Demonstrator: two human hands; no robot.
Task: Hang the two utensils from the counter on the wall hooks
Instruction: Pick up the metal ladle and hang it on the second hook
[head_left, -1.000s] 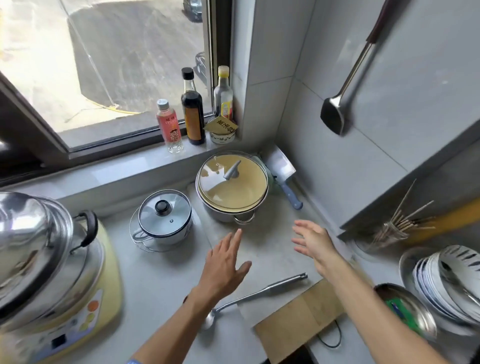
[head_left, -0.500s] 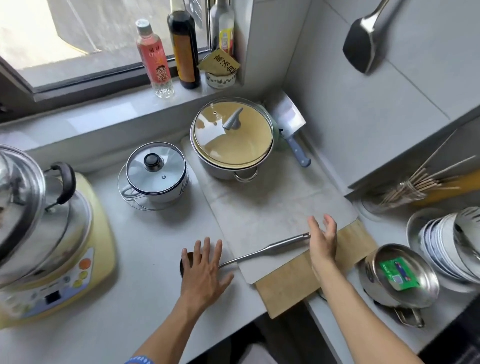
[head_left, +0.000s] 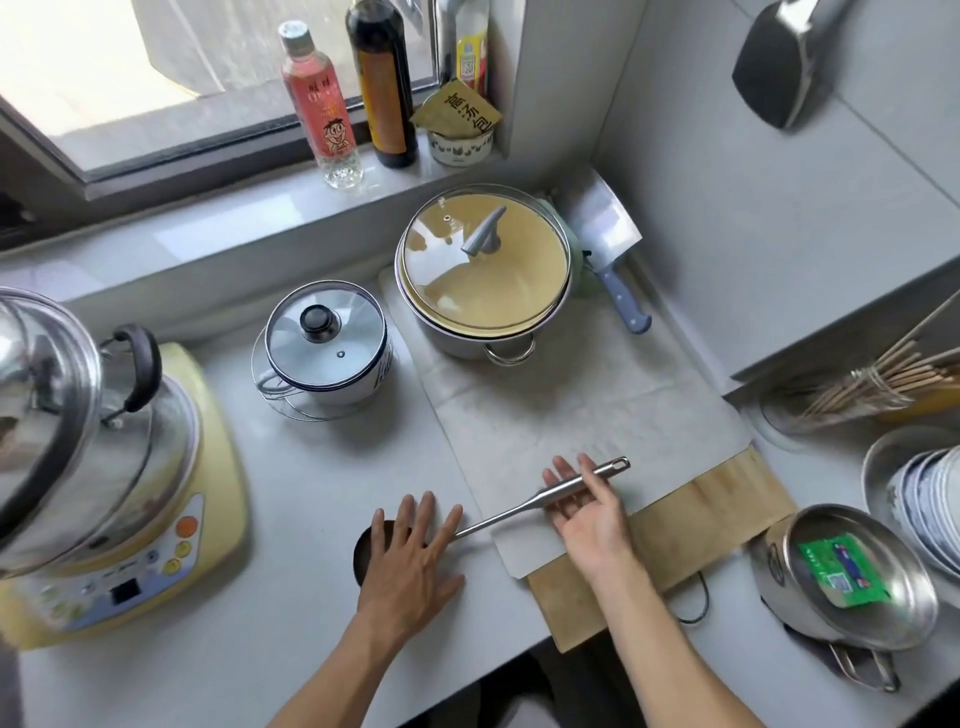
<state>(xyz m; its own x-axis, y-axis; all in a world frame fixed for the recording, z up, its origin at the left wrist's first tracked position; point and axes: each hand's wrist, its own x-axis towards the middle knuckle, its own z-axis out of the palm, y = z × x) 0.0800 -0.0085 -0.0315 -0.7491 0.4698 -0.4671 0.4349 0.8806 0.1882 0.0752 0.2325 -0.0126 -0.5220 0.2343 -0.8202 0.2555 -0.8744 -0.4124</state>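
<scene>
A steel ladle (head_left: 501, 519) lies on the counter, its handle pointing right over the white cutting mat (head_left: 571, 405). My left hand (head_left: 410, 561) rests flat with fingers apart over the ladle's dark bowl, hiding most of it. The fingers of my right hand (head_left: 587, 514) are under the thick end of the handle and the thumb is over it, so that hand grips it. A dark steel spatula (head_left: 779, 67) hangs on the tiled wall at the top right; its hook is out of view.
A large lidded pot (head_left: 485, 270) and a cleaver (head_left: 608, 234) sit at the back of the mat. A small lidded pot (head_left: 324, 332) stands left of it. A yellow cooker (head_left: 156, 519) is at far left. A wooden board (head_left: 701, 519), steel bowl (head_left: 841, 571) and plates (head_left: 924, 493) crowd the right.
The view has tilted down toward the counter. My right hand moved left onto the ladle's handle and closed around it. My left hand stayed over the ladle's bowl.
</scene>
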